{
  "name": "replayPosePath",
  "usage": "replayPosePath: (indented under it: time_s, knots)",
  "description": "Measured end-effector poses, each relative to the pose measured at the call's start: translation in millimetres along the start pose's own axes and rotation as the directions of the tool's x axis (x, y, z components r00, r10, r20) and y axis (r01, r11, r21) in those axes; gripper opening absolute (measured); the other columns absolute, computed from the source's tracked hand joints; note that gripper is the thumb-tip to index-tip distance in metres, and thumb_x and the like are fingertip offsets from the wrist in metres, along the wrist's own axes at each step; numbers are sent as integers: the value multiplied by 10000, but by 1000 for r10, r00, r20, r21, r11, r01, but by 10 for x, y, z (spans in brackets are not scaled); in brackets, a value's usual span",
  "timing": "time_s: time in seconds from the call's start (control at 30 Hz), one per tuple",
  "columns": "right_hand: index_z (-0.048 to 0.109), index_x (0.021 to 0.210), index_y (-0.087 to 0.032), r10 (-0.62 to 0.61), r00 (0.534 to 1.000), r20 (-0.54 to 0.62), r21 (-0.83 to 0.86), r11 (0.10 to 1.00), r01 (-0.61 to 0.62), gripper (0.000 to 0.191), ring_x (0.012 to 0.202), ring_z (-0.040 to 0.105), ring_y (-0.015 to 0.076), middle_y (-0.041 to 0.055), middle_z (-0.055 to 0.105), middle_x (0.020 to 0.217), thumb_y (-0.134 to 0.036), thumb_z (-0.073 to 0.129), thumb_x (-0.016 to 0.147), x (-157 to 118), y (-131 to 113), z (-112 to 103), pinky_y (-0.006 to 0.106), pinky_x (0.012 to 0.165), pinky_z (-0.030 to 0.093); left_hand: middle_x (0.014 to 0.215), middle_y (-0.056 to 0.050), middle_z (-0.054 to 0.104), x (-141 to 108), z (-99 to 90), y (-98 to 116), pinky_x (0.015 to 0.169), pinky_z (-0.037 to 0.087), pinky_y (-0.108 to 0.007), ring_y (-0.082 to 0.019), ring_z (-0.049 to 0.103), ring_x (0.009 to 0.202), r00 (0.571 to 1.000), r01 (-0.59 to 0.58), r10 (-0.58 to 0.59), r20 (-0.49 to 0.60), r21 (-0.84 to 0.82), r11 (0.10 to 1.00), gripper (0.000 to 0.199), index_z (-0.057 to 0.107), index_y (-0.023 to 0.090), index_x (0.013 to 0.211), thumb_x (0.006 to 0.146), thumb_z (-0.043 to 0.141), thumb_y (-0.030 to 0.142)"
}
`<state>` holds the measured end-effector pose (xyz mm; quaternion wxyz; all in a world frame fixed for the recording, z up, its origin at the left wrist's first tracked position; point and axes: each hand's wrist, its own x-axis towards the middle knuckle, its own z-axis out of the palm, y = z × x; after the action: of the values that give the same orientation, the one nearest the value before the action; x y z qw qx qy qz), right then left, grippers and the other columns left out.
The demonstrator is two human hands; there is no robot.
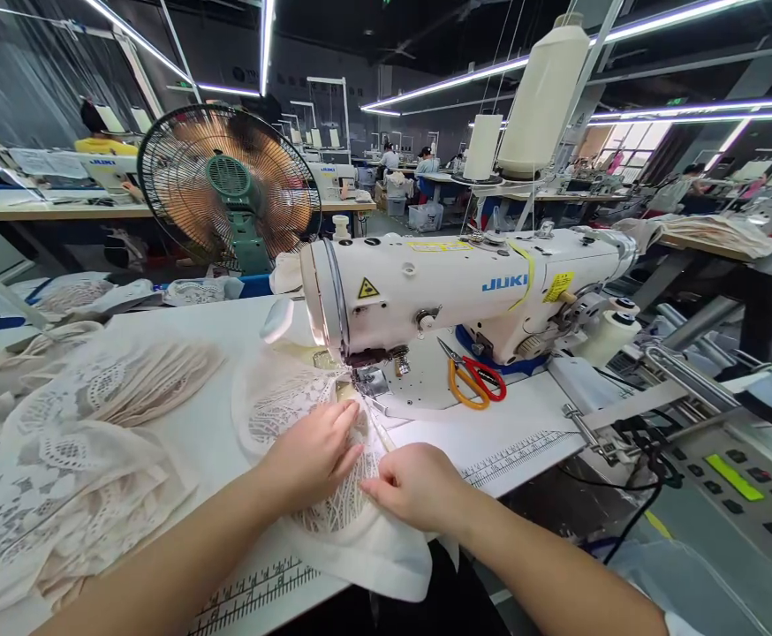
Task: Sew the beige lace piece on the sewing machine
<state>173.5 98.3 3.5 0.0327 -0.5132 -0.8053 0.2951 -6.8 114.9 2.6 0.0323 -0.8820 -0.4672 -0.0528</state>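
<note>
Landmark: the white sewing machine (439, 283). The lace piece (336, 517) lies on the bench (197, 442) before and below its needle end, under both my hands. Long axis runs obliquely: one end is left of the needle end, the other comes toward me and rightward. The plain white border (386, 561) faces me and overhangs the near bench edge. My fingers hide how the lace meets the presser foot.

My left hand (320, 455) lies on the lace, palm down, fingers close together and fairly straight, tips just in front of the needle end. My right hand (419, 486) is curled, to the right of the left one; thumb and forefinger pinch the lace piece at its right edge. A narrow pale strip (378, 428) slants from the needle end to this hand; cannot tell if the pinch includes it.

Scissors (471, 380) lie in front of the machine's base, blades pointing toward its needle end. More lace pieces (94, 424) are heaped left of the machine; a fan (230, 185) stands behind them.
</note>
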Motion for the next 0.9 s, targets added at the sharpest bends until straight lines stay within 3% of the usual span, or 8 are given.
replayPosePath:
  time_s: [0.23,0.4,0.67,0.9]
  knots:
    - [435,551,-163,-4,1000,-6,3,1000,4,368,529,304,89,-48,396,516,-359,531,846,63,4,-29,249,503,194,1284,-185,569,88,77,-30,980,470,-444,-330,516,1191,999,0,-4,34,118,993,461,585,34,1197,896,410,337]
    - [405,544,-164,-3,1000,-21,8,1000,3,372,533,303,91,-48,393,511,-347,537,841,118,17,-51,252,507,192,1347,-203,503,149,58,-42,976,471,-430,-320,509,1201,990,79,-85,111,52,996,474,532,27,1248,888,420,314]
    - [357,504,-161,-4,1000,-15,43,999,5,421,525,297,92,-47,364,482,-348,541,833,174,41,-82,257,497,185,1270,-204,549,223,10,-26,853,540,-436,-321,567,1120,981,160,-154,120,-39,986,392,577,86,1169,889,410,305]
    - [369,509,-162,10,1000,2,55,998,-10,413,529,305,89,-50,364,483,-353,554,825,180,47,-105,254,503,191,1378,-206,470,245,55,-8,1030,420,-442,-324,433,1280,963,200,-203,179,33,979,522,491,20,1300,902,373,336]
